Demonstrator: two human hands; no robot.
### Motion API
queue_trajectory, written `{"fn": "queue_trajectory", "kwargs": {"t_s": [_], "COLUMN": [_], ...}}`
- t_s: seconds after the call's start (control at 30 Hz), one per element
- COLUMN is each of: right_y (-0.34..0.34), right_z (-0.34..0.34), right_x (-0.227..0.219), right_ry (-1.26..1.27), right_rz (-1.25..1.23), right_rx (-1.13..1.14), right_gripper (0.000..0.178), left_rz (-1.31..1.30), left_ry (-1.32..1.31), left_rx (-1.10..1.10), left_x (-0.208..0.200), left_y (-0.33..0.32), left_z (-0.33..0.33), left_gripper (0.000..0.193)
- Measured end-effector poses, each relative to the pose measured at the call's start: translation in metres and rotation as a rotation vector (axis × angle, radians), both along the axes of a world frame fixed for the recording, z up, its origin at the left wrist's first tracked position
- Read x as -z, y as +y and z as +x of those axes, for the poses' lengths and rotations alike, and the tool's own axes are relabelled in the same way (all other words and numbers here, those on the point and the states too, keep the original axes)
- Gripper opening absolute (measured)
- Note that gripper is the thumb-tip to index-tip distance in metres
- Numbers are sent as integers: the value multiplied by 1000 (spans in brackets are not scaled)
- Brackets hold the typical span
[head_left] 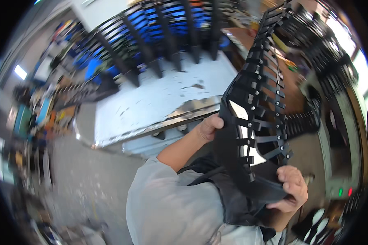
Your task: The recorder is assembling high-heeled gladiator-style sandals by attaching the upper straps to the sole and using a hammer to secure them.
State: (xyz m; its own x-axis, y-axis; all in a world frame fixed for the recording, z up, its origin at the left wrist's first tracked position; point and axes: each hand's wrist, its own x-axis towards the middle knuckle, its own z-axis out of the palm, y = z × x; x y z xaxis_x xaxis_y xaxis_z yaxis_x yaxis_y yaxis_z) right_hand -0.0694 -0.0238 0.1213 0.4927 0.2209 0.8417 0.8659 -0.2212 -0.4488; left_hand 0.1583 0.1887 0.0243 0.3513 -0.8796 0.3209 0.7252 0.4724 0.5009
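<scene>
A long black piece point(227, 149) slants up from my body toward the top right. It has a broad curved band at its lower end, and rows of narrow straps fixed with silver rivets run along its side. My left hand point(210, 125) is closed on the left edge of the band, with the other fingers hidden behind it. At the lower right end, my right hand point(291, 185) wraps its fingers round the band's edge. White shows through gaps between the straps. The kind of article cannot be made out.
Ahead stands a workbench with a worn pale top point(159, 102). Several black slatted pieces point(145, 49) hang over its far side, with blue things behind. A brown table point(290, 87) lies to the right, near a machine with green and red lights point(344, 192). Cluttered shelving lines the left.
</scene>
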Motion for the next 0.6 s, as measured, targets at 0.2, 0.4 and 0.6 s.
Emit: {"fn": "queue_trajectory", "kwargs": {"t_s": [0.2,0.4,0.6], "right_y": [9,30,88], "right_z": [76,132,174], "right_x": [50,106,121], "right_ry": [714,988,1122], "right_rz": [171,241,108], "right_rx": [259,134,-67], "right_gripper": [69,32,26], "left_rz": [383,596,859], "left_ry": [-172,-210,-244], "left_rx": [-1124,-2066,-2460], "left_x": [-58,-37,-7], "left_y": [176,289,276], "left_z": [-56,-95,-39], "left_gripper": [60,50,70]}}
